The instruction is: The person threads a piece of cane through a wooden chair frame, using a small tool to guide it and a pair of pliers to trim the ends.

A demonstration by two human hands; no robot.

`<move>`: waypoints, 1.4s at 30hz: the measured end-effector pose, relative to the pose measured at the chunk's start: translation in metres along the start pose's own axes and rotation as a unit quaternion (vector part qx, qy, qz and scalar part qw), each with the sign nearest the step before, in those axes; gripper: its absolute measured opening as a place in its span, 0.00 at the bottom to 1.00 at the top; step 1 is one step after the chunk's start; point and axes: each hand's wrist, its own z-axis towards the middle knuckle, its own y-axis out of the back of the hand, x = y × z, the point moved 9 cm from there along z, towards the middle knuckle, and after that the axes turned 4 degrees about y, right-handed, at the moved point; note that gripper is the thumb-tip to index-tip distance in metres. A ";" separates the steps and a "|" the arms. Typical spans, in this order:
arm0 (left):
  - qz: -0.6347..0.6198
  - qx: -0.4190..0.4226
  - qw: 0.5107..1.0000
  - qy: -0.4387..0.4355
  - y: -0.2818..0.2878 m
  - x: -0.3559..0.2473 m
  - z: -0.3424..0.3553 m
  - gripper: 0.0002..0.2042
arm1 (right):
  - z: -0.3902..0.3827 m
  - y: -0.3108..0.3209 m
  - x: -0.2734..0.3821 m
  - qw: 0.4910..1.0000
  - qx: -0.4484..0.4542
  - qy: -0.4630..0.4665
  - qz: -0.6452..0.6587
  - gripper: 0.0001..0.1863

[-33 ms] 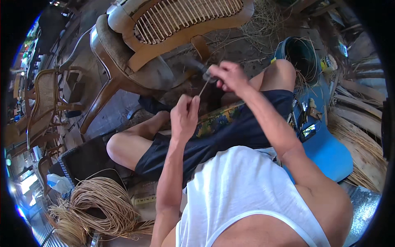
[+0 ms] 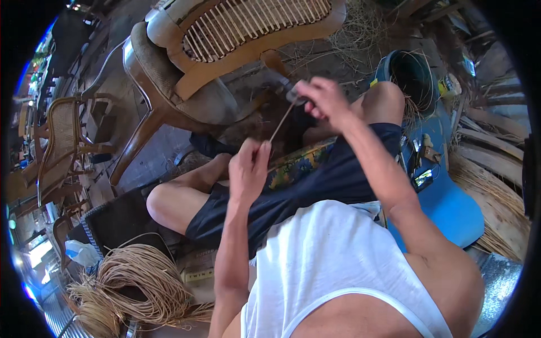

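Note:
My left hand [image 2: 248,168] is closed on a thin pale cane strand [image 2: 282,124], which runs up and to the right toward my right hand [image 2: 327,100]. My right hand, blurred by motion, grips a dark grey tool [image 2: 286,85] I cannot make out clearly, at the upper end of the strand. Beyond them stands a wooden chair frame [image 2: 194,84] with pale cane strands [image 2: 253,25] strung across its oval opening. A patterned cloth [image 2: 293,169] lies across my lap between my bare knees, below the hands.
Cane coils [image 2: 143,281] lie at lower left by a plastic bag [image 2: 81,250]. A caned chair [image 2: 62,129] is at left. On the right are a dark bucket [image 2: 408,79], small tools [image 2: 425,163], a blue sheet [image 2: 445,214] and wood strips [image 2: 490,149]. Loose fibres [image 2: 360,34] litter the floor.
My hands have moved slightly apart along the strand: the left down and leftward, the right up and rightward with the tool.

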 end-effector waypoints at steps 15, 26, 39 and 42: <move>-0.143 -0.093 0.981 0.093 0.152 -0.046 -0.130 0.31 | -0.038 -0.051 0.015 0.994 0.095 0.050 0.021 0.17; 0.018 -0.094 0.994 0.057 0.009 -0.001 -0.029 0.19 | -0.067 -0.111 -0.006 0.989 0.122 0.080 0.014 0.18; 0.050 -0.004 0.885 0.463 0.183 0.043 -0.275 0.13 | -0.016 0.042 0.040 0.996 0.042 0.081 -0.015 0.17; 0.101 -0.134 0.962 0.214 0.200 -0.029 -0.209 0.29 | -0.036 -0.023 0.017 0.994 0.080 0.070 0.004 0.20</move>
